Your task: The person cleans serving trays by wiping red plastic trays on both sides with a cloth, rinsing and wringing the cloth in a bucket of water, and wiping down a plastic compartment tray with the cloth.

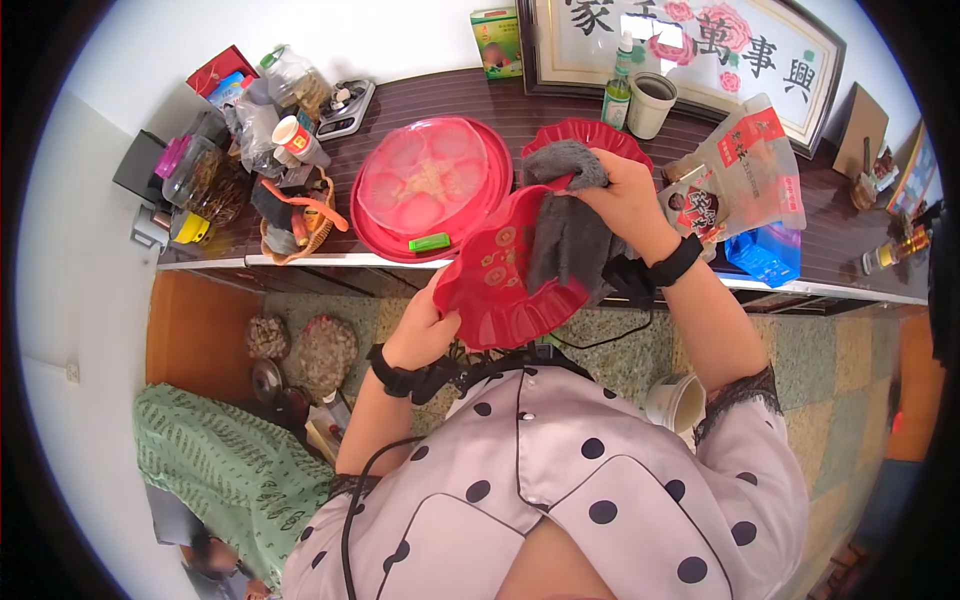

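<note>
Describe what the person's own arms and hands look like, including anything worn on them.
The left hand and right hand are ungloved, with bare forearms. Each wrist wears a bulky black band: left band, right band. The short pale sleeves have black dots, and the right sleeve ends in black lace trim.

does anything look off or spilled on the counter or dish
No spill or damage visible. Slightly odd: a small green item lies at the near edge of the red tray, its colour clashing with the red. The scalloped dish tilts, but the left hand holds it.
</note>
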`<control>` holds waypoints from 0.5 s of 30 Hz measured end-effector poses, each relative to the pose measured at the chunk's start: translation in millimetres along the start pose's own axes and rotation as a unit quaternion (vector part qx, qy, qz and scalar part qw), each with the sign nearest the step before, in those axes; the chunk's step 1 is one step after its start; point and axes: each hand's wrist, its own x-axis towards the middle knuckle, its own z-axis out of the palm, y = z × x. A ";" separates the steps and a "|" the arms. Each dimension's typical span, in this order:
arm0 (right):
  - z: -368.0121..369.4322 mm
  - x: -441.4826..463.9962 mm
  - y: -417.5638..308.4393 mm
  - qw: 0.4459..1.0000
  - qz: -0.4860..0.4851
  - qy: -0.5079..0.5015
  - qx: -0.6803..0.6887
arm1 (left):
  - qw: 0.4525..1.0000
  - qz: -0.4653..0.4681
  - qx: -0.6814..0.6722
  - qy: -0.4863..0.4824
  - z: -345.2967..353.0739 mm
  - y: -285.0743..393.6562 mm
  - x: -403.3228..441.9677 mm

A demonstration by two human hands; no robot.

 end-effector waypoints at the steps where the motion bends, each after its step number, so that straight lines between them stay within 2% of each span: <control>1: -1.5 -0.8 0.6 0.999 0.010 0.000 0.037 | 1.000 -0.003 0.002 -0.003 0.1 0.1 -0.2; 4: -1.9 -4.2 10.3 0.997 0.000 -0.002 0.083 | 1.000 0.016 0.003 0.010 1.8 5.9 0.0; 7: -6.7 -7.3 9.9 0.990 0.006 -0.027 0.135 | 0.995 0.064 0.067 0.025 1.6 4.3 0.6; 8: -9.5 -6.2 7.5 0.991 0.005 -0.030 0.134 | 1.000 0.019 0.013 0.020 -1.2 -4.1 0.1; 9: -13.8 -5.0 3.4 0.958 0.046 0.030 0.280 | 0.999 -0.026 -0.041 0.014 -1.2 -12.2 0.3; 10: -18.1 -5.1 1.4 0.900 0.088 0.087 0.418 | 0.999 -0.024 -0.045 0.016 5.3 -19.9 -0.5; 12: -27.6 -2.5 1.2 0.904 0.052 0.087 0.416 | 0.943 -0.101 -0.302 0.099 17.7 -28.8 -1.9; 14: -34.9 -0.7 -6.4 0.892 0.041 0.147 0.426 | 0.931 -0.107 -0.333 0.108 18.0 -29.3 -3.2; 15: -49.1 -4.9 -0.3 0.906 0.086 0.166 0.380 | 0.918 -0.110 -0.363 0.119 17.6 -28.9 -2.5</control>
